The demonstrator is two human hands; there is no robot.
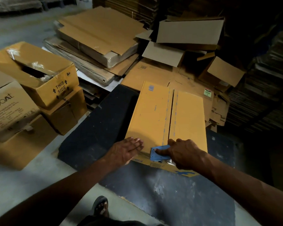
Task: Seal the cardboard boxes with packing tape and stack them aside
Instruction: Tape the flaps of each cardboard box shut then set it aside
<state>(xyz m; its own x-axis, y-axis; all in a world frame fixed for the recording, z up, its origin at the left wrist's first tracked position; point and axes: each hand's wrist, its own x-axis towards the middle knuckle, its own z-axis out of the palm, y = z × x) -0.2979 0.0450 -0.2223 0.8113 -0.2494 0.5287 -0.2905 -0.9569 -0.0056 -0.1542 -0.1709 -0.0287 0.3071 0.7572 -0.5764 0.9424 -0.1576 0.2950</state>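
**Box on dark surface, both hands at near edge**

Cardboard box (155,115) is lying flat on the dark surface (95,128), flaps closed, centre seam running away from the person w/ a gap showing along it. Left hand (127,150) is resting palm-down on the box's near-left corner, fingers straight and pressed together, holding nothing. Right hand (185,152) is sitting at the near end of the seam, fingers curled round a blue tape dispenser (158,154); its blue plate is lying over the box's near top edge, just right of the left hand's fingertips. Tape roll itself hidden under the hand, can't tell if tape is on the seam yet.

Left of the surface: stacked boxes, one marked "THIS SIDE" box (44,75) w/ top torn open. Behind: flattened cardboard pile (98,39). A sandalled foot (101,206) is showing on the floor (23,185).
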